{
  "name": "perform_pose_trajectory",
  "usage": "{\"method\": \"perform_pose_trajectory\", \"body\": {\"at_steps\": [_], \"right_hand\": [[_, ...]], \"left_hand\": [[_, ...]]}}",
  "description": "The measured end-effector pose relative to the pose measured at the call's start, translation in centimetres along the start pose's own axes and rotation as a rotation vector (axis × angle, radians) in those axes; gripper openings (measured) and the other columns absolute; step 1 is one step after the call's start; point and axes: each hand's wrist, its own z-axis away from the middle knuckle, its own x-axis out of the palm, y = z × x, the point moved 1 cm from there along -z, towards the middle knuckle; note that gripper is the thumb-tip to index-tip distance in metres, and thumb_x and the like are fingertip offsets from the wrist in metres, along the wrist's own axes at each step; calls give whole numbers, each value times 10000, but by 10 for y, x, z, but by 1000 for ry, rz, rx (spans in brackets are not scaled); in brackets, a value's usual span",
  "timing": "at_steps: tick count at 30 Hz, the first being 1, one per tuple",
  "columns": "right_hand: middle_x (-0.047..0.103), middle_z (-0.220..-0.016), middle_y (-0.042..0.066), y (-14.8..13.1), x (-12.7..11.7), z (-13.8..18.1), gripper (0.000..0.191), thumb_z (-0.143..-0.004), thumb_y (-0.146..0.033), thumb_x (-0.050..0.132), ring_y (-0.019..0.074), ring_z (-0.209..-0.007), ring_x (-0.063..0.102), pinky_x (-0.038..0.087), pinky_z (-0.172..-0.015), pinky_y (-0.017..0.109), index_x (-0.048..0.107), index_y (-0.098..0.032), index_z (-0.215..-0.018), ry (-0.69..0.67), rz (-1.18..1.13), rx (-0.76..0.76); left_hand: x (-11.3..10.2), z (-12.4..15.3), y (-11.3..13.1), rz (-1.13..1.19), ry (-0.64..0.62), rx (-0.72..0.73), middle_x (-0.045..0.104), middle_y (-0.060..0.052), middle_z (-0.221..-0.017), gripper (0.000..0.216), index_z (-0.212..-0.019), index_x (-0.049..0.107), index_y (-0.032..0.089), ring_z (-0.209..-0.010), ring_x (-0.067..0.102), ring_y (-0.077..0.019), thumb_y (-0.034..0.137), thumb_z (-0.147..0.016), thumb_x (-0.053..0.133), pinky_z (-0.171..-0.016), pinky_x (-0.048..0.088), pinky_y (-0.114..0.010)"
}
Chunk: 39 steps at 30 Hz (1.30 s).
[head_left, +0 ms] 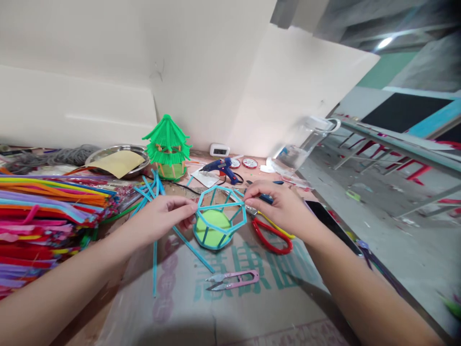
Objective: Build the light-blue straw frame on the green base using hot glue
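A small cage-like frame (202, 220) of blue pipe cleaners stands on the work surface, with a light green base (215, 226) inside its bottom ring. Across its many-sided top ring lies a straight blue pipe cleaner (221, 206). My left hand (176, 210) pinches this strip's left end at the ring's edge. On the opposite side my right hand (268, 199) has thumb and fingers closed at the strip's other end. Red-handled scissors (272, 247) lie partly beneath my right hand. Pink thread snips (237, 279) rest in front of the frame.
Loose blue pipe cleaners (155, 259) and colourful bundles (54, 202) lie left. Behind stand a green pagoda model (167, 144), a metal dish (142, 166), a blue glue gun (223, 166) and a small digital clock (219, 150). A water bottle (298, 146) and phone (331, 226) are right.
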Motion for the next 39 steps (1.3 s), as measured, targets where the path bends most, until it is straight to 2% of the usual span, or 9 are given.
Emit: {"method": "perform_pose_trajectory", "body": {"at_steps": [7,14,17,19,23,26,29,35,39], "right_hand": [[717,-883,28,-2,-2,1,83,-876,-229,625,184,-849,647,478,-806,328,682,-211,-819,-12,-1,-27],[724,-956,46,19,-10,1,189,-904,-358,598,204,-905,652,487,-825,349,709,-207,-927,78,-29,80],[729,-1040,47,31,-8,-1,281,-885,-405,619,209,-941,662,506,-835,348,721,-225,-1076,-91,-113,113],[735,-996,38,37,-3,-2,361,-864,-433,639,203,-882,670,519,-797,337,706,-226,-1152,-231,-166,143],[742,-901,28,41,10,-3,372,-822,-413,684,206,-848,671,518,-798,313,729,-198,-1123,-419,-240,189],[752,-899,35,45,23,-3,349,-817,-427,682,236,-898,675,521,-829,322,755,-186,-1060,-453,-309,181],[758,-948,37,52,37,-2,361,-805,-450,683,254,-927,676,527,-838,334,763,-180,-1030,-468,-363,178],[740,-876,43,54,54,0,308,-847,-400,633,215,-875,678,516,-828,306,752,-151,-982,-522,-431,144],[718,-791,32,54,64,3,269,-872,-373,605,182,-767,665,509,-783,288,747,-148,-910,-524,-477,167]], "left_hand": [[-1,-2,-3,18,2,-28,622,6,-655,361,-676,643,187,-659,588,-149,509,-833,596,-661,475,-251],[-2,-4,-8,33,-6,19,620,-3,-656,387,-650,634,181,-658,573,-154,518,-834,588,-660,467,-258],[-4,-6,-11,100,-23,19,641,-20,-704,386,-706,649,174,-676,592,-160,518,-855,554,-655,477,-260],[-10,-8,-13,100,3,23,659,-32,-766,413,-801,661,172,-697,606,-165,556,-870,524,-651,483,-264],[-34,-16,-18,-100,198,152,581,5,-683,455,-766,596,173,-644,535,-141,619,-836,547,-616,438,-247],[-50,-17,-19,-206,282,168,572,16,-686,399,-777,585,176,-647,522,-142,574,-801,600,-613,420,-246],[-53,-10,-11,-329,271,188,606,4,-733,360,-818,623,180,-693,554,-162,535,-832,564,-641,426,-264],[-34,11,13,-527,248,309,644,4,-830,307,-881,625,205,-801,590,-182,457,-937,459,-730,425,-288],[-23,18,20,-679,276,448,584,-14,-792,352,-787,553,192,-797,543,-191,414,-992,373,-729,402,-315]]}}
